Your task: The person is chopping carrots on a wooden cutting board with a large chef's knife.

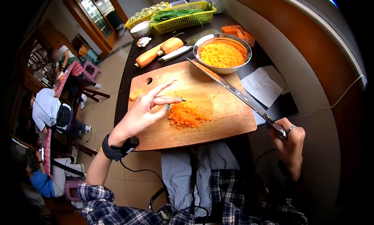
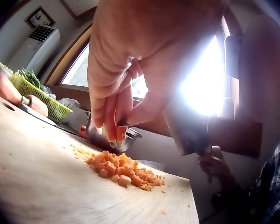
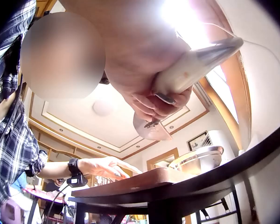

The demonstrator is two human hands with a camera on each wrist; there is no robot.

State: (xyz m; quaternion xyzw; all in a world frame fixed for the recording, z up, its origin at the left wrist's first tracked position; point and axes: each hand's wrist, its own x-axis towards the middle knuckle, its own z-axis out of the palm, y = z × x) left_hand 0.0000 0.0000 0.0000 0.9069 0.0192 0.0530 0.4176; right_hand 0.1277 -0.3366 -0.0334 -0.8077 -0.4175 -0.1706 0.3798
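Chopped orange carrot (image 1: 187, 115) lies heaped on the wooden cutting board (image 1: 230, 112); the left wrist view shows small cubes (image 2: 123, 170) in the heap. Over its left edge hovers my left hand (image 1: 146, 110), fingers extended and holding nothing that shows. My right hand (image 1: 289, 141) grips the handle of a large knife (image 1: 245, 98), raised over the board's right side with its blade pointing up and left. In the right wrist view the right hand (image 3: 149, 79) wraps round the pale handle (image 3: 191, 70). A carrot piece (image 1: 135, 94) sits at the board's left edge.
Behind the board stand a metal bowl (image 1: 242, 64) of minced carrot, two peeled carrots (image 1: 150, 56), a smaller knife (image 1: 175, 54), a white bowl (image 1: 140, 29) and a yellow basket (image 1: 183, 24) of greens. White paper (image 1: 263, 85) lies at the right. People sit at tables at far left.
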